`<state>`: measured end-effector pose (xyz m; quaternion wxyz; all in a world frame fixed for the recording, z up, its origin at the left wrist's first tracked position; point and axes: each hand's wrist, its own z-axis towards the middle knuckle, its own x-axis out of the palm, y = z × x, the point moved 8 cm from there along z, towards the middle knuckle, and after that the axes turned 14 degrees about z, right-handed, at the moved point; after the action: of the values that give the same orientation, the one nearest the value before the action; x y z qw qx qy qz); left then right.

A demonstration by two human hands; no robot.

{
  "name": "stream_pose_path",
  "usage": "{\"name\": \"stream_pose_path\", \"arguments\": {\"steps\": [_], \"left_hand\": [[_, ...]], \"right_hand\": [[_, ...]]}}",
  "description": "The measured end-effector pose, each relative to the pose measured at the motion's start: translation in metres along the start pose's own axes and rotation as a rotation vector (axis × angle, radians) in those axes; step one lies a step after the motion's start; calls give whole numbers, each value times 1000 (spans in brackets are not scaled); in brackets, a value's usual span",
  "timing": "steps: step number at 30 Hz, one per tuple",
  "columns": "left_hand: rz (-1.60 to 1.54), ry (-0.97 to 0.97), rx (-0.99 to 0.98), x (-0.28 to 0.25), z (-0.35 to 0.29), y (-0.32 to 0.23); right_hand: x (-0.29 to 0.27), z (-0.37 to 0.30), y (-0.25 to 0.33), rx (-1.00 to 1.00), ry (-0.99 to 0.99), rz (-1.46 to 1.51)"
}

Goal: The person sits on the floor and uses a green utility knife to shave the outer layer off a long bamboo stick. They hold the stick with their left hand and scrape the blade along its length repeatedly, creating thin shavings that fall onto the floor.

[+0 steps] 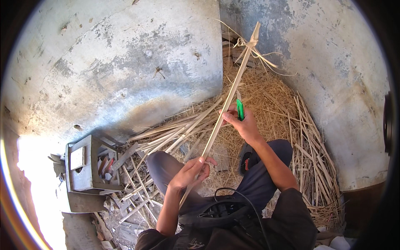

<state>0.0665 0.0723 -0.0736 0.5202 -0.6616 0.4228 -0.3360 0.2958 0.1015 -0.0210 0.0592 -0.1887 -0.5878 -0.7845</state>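
A long, pale strip of split cane or wood [228,101], perhaps several laid together, slants across the middle, its far end raised toward the wall gap. Near that end a knot of thin fibre [251,43] is wrapped around it, with loose curling ends. My left hand [193,172] is closed around the strip's lower part, above my lap. Farther up, my right hand [243,123] grips a green utility knife [240,110], blade pointing away from me. The thumb and fingers of that hand also pinch the strip.
Loose pale strips [179,130] lie left of the strip, and more are heaped along the right wall [314,162]. Fine shavings [266,98] cover the floor ahead. A grey wooden box [85,166] holding small items stands at left. Bare walls [137,54] close in the corner.
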Motion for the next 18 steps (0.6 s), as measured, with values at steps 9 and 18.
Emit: {"name": "stream_pose_path", "arguments": {"steps": [9,18], "left_hand": [[-133,-5,-3,-2,1,4],[149,-349,39,-16,-9,-22]], "right_hand": [[6,-2,13,60,40,-16],[6,-7,11,-157,89,-351]]}}
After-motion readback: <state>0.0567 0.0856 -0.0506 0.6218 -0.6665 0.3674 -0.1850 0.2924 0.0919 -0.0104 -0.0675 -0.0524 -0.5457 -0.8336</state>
